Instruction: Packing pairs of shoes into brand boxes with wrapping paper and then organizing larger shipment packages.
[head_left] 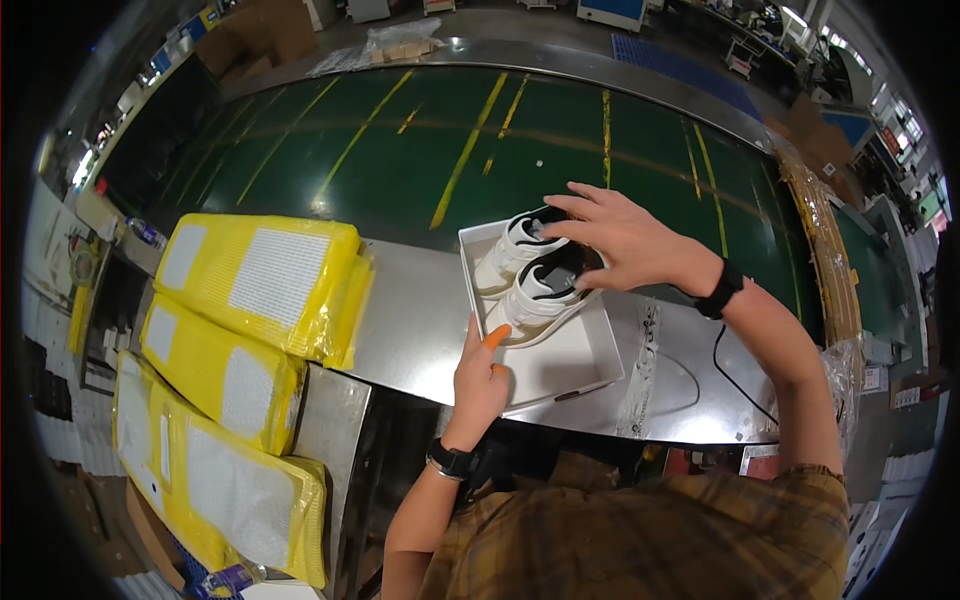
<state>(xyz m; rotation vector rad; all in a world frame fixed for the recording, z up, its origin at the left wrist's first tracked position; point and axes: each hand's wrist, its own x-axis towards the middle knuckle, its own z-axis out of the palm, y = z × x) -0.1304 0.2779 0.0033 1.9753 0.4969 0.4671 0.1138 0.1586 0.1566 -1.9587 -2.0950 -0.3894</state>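
Observation:
A pair of white sneakers [532, 308] with black collar linings lies side by side in an open white shoe box [570, 378] on the metal table edge. Something grey shows inside the nearer shoe's opening. My left hand [480, 385], with orange covers on the thumb and one finger, grips the box's left wall, the thumb inside next to the nearer shoe's toe. Over the heel ends of both shoes is my right hand [640, 243], its fingers spread and the fingertips at the collars. Whether they touch the shoes I cannot tell.
Yellow plastic-wrapped packs [225, 350] are stacked at the left. Beyond the metal table [410, 310] runs a green conveyor belt [400, 150] with yellow stripes. A black cable [735, 375] lies to the right. Cardboard wrapped in film [815, 250] lines the belt's right end.

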